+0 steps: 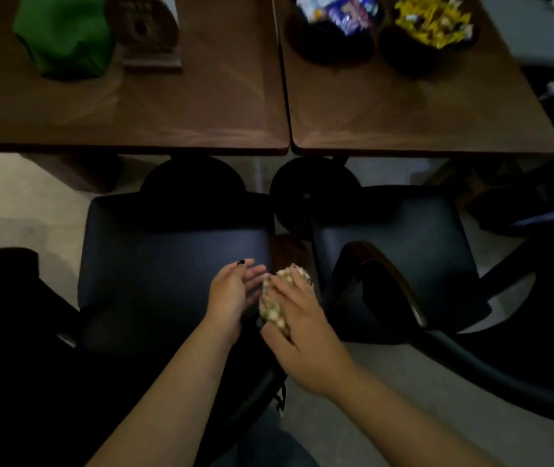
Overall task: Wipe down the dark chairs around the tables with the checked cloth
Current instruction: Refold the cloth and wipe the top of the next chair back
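Two dark chairs stand side by side below the tables: the left chair (167,264) and the right chair (403,251) with a curved wooden back rail. My right hand (299,328) grips the bunched checked cloth (277,303) over the right edge of the left chair's seat. My left hand (233,291) hovers just left of the cloth with its fingers straight, palm turned toward the cloth.
Two brown tables (167,106) (403,109) abut at the top. On them sit a green bag (63,35), a wooden stand (144,32) and two dark bowls of wrapped snacks (332,21) (433,25). More dark chairs (6,298) (524,203) flank the sides.
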Demonstrator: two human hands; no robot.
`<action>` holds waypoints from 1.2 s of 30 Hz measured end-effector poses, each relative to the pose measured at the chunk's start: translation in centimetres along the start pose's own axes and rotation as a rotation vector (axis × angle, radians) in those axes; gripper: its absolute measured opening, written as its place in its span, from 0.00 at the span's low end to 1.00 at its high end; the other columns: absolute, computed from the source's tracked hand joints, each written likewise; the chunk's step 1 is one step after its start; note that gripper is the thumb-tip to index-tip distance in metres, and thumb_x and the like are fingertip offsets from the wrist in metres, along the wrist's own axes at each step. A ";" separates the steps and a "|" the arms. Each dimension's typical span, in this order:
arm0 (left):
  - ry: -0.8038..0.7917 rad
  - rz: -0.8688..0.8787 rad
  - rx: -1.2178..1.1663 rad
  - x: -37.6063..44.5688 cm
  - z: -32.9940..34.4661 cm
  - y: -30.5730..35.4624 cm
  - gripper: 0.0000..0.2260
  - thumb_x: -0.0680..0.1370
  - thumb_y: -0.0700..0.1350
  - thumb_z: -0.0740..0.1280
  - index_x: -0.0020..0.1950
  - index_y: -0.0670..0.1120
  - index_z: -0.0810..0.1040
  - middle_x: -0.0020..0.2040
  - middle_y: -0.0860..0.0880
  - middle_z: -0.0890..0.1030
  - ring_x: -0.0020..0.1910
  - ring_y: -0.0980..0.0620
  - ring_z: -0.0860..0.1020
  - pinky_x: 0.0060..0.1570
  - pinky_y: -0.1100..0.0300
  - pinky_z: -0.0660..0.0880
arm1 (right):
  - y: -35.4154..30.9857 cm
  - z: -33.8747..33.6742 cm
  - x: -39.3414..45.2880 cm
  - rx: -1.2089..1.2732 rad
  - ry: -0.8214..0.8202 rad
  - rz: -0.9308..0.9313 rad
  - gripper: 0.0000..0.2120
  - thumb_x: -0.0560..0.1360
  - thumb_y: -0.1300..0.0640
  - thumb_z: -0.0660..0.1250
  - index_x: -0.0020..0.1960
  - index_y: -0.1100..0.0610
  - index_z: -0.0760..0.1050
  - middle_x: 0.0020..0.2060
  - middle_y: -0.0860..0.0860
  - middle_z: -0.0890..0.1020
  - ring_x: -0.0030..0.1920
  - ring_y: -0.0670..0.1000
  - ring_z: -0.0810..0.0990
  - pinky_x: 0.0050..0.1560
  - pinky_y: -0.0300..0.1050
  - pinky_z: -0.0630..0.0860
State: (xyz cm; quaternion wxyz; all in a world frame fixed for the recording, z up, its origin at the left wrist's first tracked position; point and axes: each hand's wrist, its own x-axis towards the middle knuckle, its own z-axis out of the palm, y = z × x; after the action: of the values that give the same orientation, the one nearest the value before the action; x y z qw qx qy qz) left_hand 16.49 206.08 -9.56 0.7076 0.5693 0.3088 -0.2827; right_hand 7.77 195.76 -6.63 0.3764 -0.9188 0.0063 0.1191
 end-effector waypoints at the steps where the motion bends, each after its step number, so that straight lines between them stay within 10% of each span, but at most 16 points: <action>1: 0.012 -0.018 -0.013 0.8 0.0 -0.4 0.08 0.83 0.43 0.57 0.52 0.45 0.75 0.47 0.47 0.82 0.47 0.52 0.81 0.53 0.56 0.76 | 0.2 -0.3 -0.1 -0.103 -0.052 -0.040 0.32 0.76 0.44 0.50 0.76 0.58 0.59 0.76 0.48 0.57 0.77 0.45 0.42 0.77 0.45 0.43; 11: 0.067 -0.121 -0.133 6.5 -1.8 -2.5 0.09 0.83 0.44 0.58 0.58 0.44 0.75 0.48 0.48 0.82 0.45 0.53 0.80 0.45 0.58 0.74 | -2.0 -0.3 11.2 -1.020 -0.616 -0.111 0.20 0.81 0.50 0.50 0.60 0.55 0.77 0.61 0.53 0.78 0.66 0.56 0.70 0.70 0.56 0.52; 18: 0.118 -0.219 -0.191 6.4 -2.1 -2.5 0.10 0.83 0.44 0.56 0.58 0.44 0.75 0.50 0.48 0.81 0.52 0.51 0.79 0.56 0.55 0.73 | 0.0 0.7 10.9 -1.082 -0.500 0.061 0.31 0.78 0.47 0.49 0.76 0.64 0.54 0.76 0.62 0.53 0.77 0.60 0.47 0.76 0.57 0.44; 22: 0.138 -0.281 -0.238 6.6 -2.3 -2.5 0.12 0.82 0.44 0.56 0.60 0.44 0.76 0.54 0.47 0.81 0.55 0.51 0.79 0.53 0.57 0.74 | -1.1 -0.2 7.5 -1.058 -0.528 -0.168 0.33 0.74 0.46 0.40 0.66 0.57 0.75 0.69 0.59 0.70 0.74 0.60 0.58 0.75 0.56 0.48; 29: 0.168 -0.312 -0.309 6.8 -3.1 -2.5 0.12 0.83 0.45 0.55 0.58 0.43 0.75 0.57 0.45 0.80 0.57 0.49 0.79 0.53 0.56 0.73 | -0.9 3.7 14.2 -1.411 -0.852 -0.032 0.24 0.79 0.46 0.51 0.72 0.53 0.66 0.71 0.54 0.68 0.75 0.60 0.57 0.69 0.72 0.39; 32: 0.116 -0.286 -0.231 7.0 -2.6 -2.7 0.12 0.82 0.44 0.56 0.60 0.44 0.75 0.58 0.46 0.80 0.55 0.51 0.78 0.51 0.58 0.72 | 1.1 2.0 17.1 -1.124 -0.626 0.299 0.26 0.75 0.46 0.58 0.70 0.55 0.68 0.70 0.55 0.69 0.72 0.62 0.61 0.69 0.69 0.56; 36: -0.077 -0.180 0.079 5.8 -0.8 -3.1 0.09 0.82 0.46 0.58 0.57 0.46 0.77 0.52 0.51 0.83 0.45 0.60 0.79 0.46 0.64 0.74 | 4.8 -0.9 19.5 -0.008 -0.259 0.664 0.11 0.78 0.56 0.60 0.48 0.62 0.77 0.48 0.57 0.78 0.49 0.57 0.80 0.44 0.40 0.70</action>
State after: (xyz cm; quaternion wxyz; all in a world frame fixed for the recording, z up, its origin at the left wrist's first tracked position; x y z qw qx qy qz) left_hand 17.81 205.98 -16.06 0.6677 0.5554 0.3200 -0.3787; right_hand 26.40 193.27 -13.67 0.3113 -0.8453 0.2563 0.3506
